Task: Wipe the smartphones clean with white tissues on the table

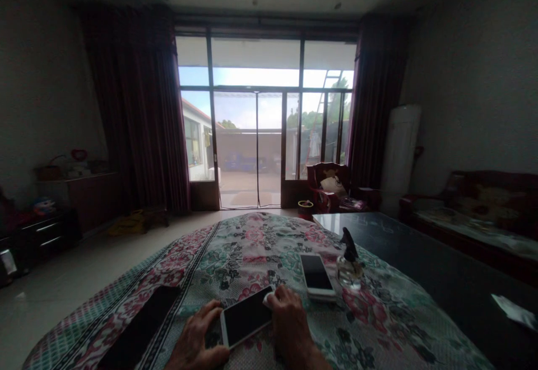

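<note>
A white-framed smartphone with a dark screen lies tilted on the flowered cloth. My left hand grips its left end, thumb at the lower corner and fingers at the upper one. At the phone's right end, my right hand pinches a small white wad, perhaps tissue or cloth, against the screen's upper right corner; most of it is hidden by the fingers. Just beyond that hand lies a second white smartphone, screen up. Beside it stands a clear spray bottle with a black trigger head.
The flowered tablecloth covers a rounded surface. A long black flat object lies on its left. To the right runs a dark glossy tabletop with a white packet or paper. A wooden armchair stands near the glass doors.
</note>
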{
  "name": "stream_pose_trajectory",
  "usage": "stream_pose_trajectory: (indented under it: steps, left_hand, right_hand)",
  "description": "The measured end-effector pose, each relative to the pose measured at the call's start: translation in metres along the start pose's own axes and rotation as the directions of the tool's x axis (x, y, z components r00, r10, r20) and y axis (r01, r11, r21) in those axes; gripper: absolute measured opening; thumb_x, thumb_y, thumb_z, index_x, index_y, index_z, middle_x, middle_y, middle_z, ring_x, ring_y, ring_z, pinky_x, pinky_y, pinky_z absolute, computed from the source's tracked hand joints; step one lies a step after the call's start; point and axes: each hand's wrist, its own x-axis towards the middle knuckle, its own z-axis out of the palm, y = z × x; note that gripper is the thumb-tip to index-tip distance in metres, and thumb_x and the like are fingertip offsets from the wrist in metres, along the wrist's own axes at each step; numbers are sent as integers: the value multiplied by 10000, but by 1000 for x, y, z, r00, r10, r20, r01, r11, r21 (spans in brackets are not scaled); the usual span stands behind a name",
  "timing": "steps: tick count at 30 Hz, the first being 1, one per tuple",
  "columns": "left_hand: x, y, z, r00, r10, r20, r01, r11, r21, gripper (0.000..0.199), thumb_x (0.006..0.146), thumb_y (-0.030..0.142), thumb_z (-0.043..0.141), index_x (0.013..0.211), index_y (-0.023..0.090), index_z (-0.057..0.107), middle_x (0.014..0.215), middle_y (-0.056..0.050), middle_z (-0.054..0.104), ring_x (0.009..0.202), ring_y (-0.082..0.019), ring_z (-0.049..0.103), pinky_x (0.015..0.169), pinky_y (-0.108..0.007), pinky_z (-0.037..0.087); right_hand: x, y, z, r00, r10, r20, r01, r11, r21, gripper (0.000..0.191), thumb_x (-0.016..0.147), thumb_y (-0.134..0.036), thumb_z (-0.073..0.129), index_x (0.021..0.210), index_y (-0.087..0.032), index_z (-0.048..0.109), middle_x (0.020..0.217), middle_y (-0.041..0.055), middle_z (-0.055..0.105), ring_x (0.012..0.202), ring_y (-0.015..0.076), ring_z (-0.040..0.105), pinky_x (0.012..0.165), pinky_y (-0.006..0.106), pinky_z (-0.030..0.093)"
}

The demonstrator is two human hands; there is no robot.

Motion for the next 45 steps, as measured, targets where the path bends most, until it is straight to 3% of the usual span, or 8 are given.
stream_pose_trajectory:
  steps: [4,7,15,19,24,34,42,45]
  left_hand:
    - [1,-4,5,1000,15,-28,-14,1000,14,651,592,382,738,1204,190,633,1388,-101,537,1295,-301,472,1088,-365,378]
    - [1,-3,4,1000,12,-14,-12,1000,10,651,585,396,750,1194,192,640,1383,-103,542,1284,-307,484,1077,-368,395]
    - [0,4,-5,999,34,20,-34,999,2,636,666,446,707,1253,224,601,1402,-94,523,1295,-303,470,1079,-419,389]
    - [2,14,-9,997,12,70,-15,999,41,648,702,418,682,1308,227,553,1418,-106,502,1313,-311,448,1091,-437,366]
    - [4,18,-11,996,-8,94,1,997,72,616,722,381,658,1314,256,545,1437,-86,478,1325,-304,436,1097,-441,357]
    - [6,48,-27,993,-81,84,82,996,-16,596,608,264,685,1200,203,647,1361,-105,562,1274,-308,494,1090,-419,371]
    - [5,47,-26,997,-72,6,72,988,-134,429,602,224,669,1027,225,729,1279,-79,625,1225,-280,535,1071,-377,392]
    - [6,48,-27,997,-73,23,76,985,-153,431,612,218,675,1040,224,733,1276,-90,622,1215,-283,542,1069,-373,394]
  right_hand:
    - [-7,-20,28,986,-166,4,166,986,21,86,858,-235,616,896,-276,681,960,24,649,877,208,575,759,309,382]
    - [-10,-31,35,975,-223,15,223,975,27,65,860,-294,617,878,-278,678,950,19,647,865,207,573,749,313,382]
    - [3,-9,-1,998,-46,32,43,996,82,218,873,-144,498,896,-259,682,991,41,620,926,196,556,801,298,369]
    - [8,3,-7,999,43,14,-43,998,41,317,853,-67,429,930,-238,685,1005,67,617,940,202,554,819,308,362]
    - [11,-6,-3,999,24,30,-25,999,33,302,843,-74,450,921,-238,691,1019,74,624,956,218,556,831,321,367]
    - [17,-59,22,987,-134,87,120,981,155,171,848,-193,536,893,-237,695,1033,62,622,984,230,543,807,319,364]
    - [20,-47,17,999,4,43,-8,993,117,288,845,-89,454,947,-234,681,1049,73,621,990,228,543,843,337,352]
    - [23,-50,19,999,-18,37,15,996,85,286,850,-83,450,944,-220,682,1062,86,620,1001,235,541,864,345,349]
